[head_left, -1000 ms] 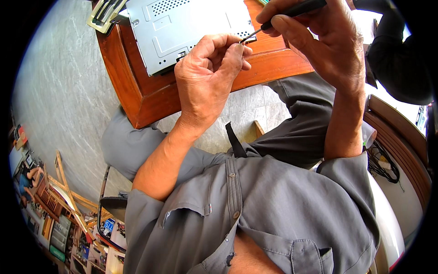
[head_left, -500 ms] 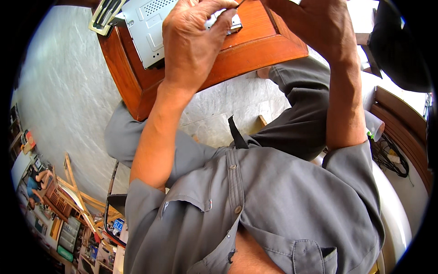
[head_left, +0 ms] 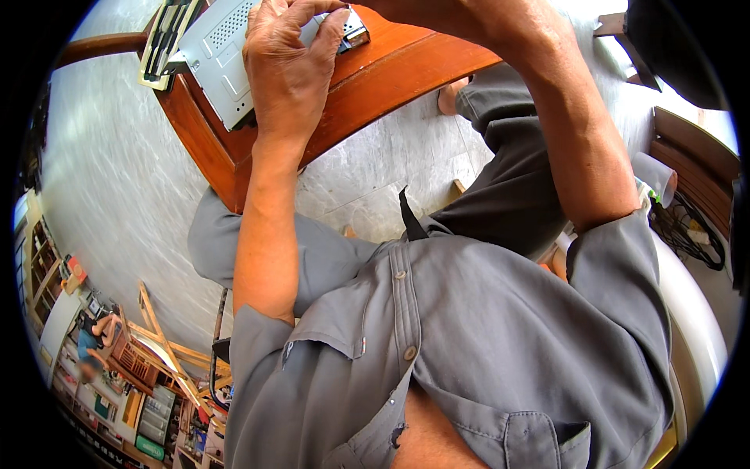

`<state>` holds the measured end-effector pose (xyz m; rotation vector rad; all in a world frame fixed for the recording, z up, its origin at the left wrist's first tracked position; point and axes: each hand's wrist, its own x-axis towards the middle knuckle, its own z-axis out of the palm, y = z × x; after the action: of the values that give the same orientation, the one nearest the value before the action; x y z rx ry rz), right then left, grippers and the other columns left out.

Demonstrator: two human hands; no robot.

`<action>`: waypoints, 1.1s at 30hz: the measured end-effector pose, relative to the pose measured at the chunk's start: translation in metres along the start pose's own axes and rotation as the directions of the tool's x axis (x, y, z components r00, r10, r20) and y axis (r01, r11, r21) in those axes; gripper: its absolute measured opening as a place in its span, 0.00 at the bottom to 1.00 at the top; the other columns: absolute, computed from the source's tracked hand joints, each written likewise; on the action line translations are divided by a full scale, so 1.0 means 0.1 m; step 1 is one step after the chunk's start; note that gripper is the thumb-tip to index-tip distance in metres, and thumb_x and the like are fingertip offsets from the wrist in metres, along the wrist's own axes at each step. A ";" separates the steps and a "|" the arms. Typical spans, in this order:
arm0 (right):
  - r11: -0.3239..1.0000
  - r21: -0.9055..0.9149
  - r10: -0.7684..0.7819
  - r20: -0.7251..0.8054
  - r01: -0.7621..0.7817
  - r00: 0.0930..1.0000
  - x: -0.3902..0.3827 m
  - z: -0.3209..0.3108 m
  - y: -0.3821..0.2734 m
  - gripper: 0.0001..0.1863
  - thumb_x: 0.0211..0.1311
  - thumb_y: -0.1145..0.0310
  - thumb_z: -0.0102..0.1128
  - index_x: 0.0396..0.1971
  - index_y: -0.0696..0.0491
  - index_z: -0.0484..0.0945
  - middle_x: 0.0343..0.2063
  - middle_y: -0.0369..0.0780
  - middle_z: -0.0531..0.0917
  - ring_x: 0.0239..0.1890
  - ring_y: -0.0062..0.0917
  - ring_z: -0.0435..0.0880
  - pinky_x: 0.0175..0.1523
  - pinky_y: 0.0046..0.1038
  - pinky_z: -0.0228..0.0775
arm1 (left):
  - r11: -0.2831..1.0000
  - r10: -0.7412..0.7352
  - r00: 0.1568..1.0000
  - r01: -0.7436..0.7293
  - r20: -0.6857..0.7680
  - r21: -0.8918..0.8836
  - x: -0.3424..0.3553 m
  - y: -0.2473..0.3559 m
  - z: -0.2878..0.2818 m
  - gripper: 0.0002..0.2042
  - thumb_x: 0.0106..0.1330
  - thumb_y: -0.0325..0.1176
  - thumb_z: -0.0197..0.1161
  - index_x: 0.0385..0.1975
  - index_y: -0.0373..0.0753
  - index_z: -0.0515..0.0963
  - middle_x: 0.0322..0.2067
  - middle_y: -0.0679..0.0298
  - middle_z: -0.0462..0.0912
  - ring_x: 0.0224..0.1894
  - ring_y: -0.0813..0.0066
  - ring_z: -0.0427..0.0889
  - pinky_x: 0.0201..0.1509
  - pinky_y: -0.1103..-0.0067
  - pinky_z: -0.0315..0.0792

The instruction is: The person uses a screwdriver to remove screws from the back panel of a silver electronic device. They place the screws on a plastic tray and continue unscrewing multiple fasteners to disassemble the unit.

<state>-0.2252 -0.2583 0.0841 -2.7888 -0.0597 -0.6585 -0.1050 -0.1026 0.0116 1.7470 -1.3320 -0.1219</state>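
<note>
A flat grey metal casing [head_left: 209,69] with punched vent holes lies on a reddish-brown wooden table [head_left: 391,66]. Over its right part is my left hand [head_left: 287,74], thumb and forefinger brought together in a pinch. Whatever sits between those fingertips is too small to make out. My right hand [head_left: 476,19] reaches in from the right, close to the left fingertips at the upper edge. Its fingers run out of the picture, so their grip is hidden. Past the hands, the casing's right end [head_left: 355,37] shows a shiny metal edge.
A cream tray with dark slender pieces [head_left: 166,47] rests at the table's far left corner. Coiled black cable [head_left: 687,230] lies at the right, beside brown slats [head_left: 691,156]. Wooden frames [head_left: 168,344], cluttered shelves and a seated person [head_left: 95,336] are at the lower left.
Both hands appear further left and higher in the picture, as do the casing and table. My right hand has come lower over the table's right side, its forearm more slanted.
</note>
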 end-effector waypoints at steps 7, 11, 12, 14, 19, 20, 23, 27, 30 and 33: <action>0.979 0.198 -0.023 -0.103 0.043 0.994 0.03 0.05 0.01 0.23 0.74 0.74 0.57 0.66 0.52 0.64 0.28 0.43 0.79 0.24 0.26 0.80 0.26 0.28 0.69 | 0.999 0.043 0.999 -0.043 0.003 0.020 -0.02 -0.04 -0.01 0.06 0.67 0.29 0.71 0.41 0.37 0.85 0.40 0.68 0.82 0.46 0.73 0.80 0.52 0.77 0.74; 0.977 0.213 -0.011 -0.084 0.029 0.996 0.03 0.12 0.06 0.23 0.74 0.74 0.56 0.66 0.52 0.65 0.36 0.48 0.83 0.28 0.30 0.84 0.29 0.29 0.74 | 1.000 0.010 1.000 -0.010 0.010 0.018 -0.03 -0.02 -0.01 0.06 0.68 0.30 0.71 0.41 0.37 0.85 0.41 0.68 0.82 0.46 0.73 0.81 0.52 0.77 0.75; 0.976 0.197 -0.061 -0.163 0.093 0.985 0.02 0.21 0.09 0.22 0.75 0.74 0.55 0.66 0.53 0.65 0.38 0.48 0.84 0.28 0.31 0.85 0.29 0.28 0.75 | 0.999 0.016 1.000 -0.016 0.007 0.049 -0.04 -0.03 -0.02 0.07 0.68 0.30 0.71 0.41 0.37 0.85 0.41 0.68 0.82 0.46 0.73 0.81 0.52 0.77 0.76; 0.979 0.170 -0.080 -0.190 0.113 0.979 0.02 0.22 0.08 0.22 0.76 0.74 0.54 0.66 0.53 0.64 0.42 0.49 0.84 0.30 0.31 0.86 0.30 0.28 0.76 | 0.998 0.023 1.000 -0.023 0.005 0.063 -0.04 -0.04 -0.02 0.07 0.68 0.31 0.71 0.41 0.37 0.85 0.42 0.67 0.82 0.46 0.73 0.81 0.52 0.77 0.76; 0.979 0.199 -0.016 -0.102 0.036 0.995 0.01 0.19 0.09 0.21 0.77 0.73 0.52 0.67 0.53 0.64 0.42 0.49 0.85 0.27 0.27 0.84 0.28 0.27 0.73 | 0.998 -0.049 0.999 0.048 0.010 0.033 0.03 0.10 -0.02 0.06 0.61 0.21 0.69 0.33 0.33 0.78 0.35 0.57 0.79 0.44 0.59 0.77 0.52 0.70 0.71; 0.978 0.206 -0.009 -0.089 0.027 0.996 0.03 0.19 0.07 0.21 0.77 0.72 0.51 0.67 0.53 0.64 0.41 0.48 0.85 0.25 0.26 0.83 0.27 0.26 0.72 | 0.999 -0.041 0.999 0.041 0.000 0.036 0.02 0.10 -0.02 0.05 0.61 0.21 0.68 0.33 0.32 0.78 0.35 0.57 0.78 0.43 0.59 0.77 0.51 0.69 0.71; 0.986 0.159 0.044 0.007 -0.044 0.999 0.03 0.06 0.03 0.22 0.78 0.72 0.51 0.67 0.53 0.64 0.38 0.47 0.84 0.22 0.22 0.78 0.25 0.25 0.68 | 1.000 -0.015 1.000 0.016 -0.021 0.025 0.03 0.10 0.00 0.05 0.62 0.21 0.68 0.32 0.32 0.77 0.34 0.57 0.78 0.43 0.58 0.76 0.51 0.68 0.71; 0.996 0.079 0.046 0.009 -0.047 0.999 0.00 0.06 0.04 0.23 0.78 0.72 0.51 0.69 0.54 0.63 0.36 0.45 0.84 0.20 0.19 0.75 0.24 0.25 0.65 | 0.999 -0.031 0.999 0.031 -0.011 0.017 0.04 0.13 0.00 0.05 0.62 0.21 0.67 0.32 0.32 0.76 0.34 0.57 0.77 0.42 0.58 0.76 0.50 0.68 0.71; 0.999 0.044 -0.002 -0.061 0.005 0.998 0.00 0.14 0.07 0.24 0.78 0.72 0.51 0.70 0.56 0.63 0.36 0.45 0.84 0.20 0.19 0.74 0.24 0.24 0.65 | 0.999 -0.034 0.999 0.034 -0.004 0.001 0.05 0.14 0.00 0.04 0.63 0.21 0.66 0.32 0.32 0.77 0.34 0.57 0.78 0.42 0.58 0.75 0.50 0.68 0.70; 1.000 -0.010 -0.028 -0.070 0.028 0.997 0.02 0.15 0.06 0.25 0.78 0.72 0.51 0.70 0.58 0.62 0.37 0.46 0.84 0.19 0.17 0.73 0.23 0.23 0.64 | 0.999 -0.035 0.999 0.035 0.004 0.005 0.03 0.14 -0.01 0.04 0.63 0.21 0.66 0.32 0.32 0.77 0.34 0.57 0.78 0.42 0.58 0.75 0.50 0.68 0.70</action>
<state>-0.2168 -0.2601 0.0708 -2.7759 -0.0820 -0.7650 -0.1133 -0.1047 0.0233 1.7754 -1.3062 -0.1415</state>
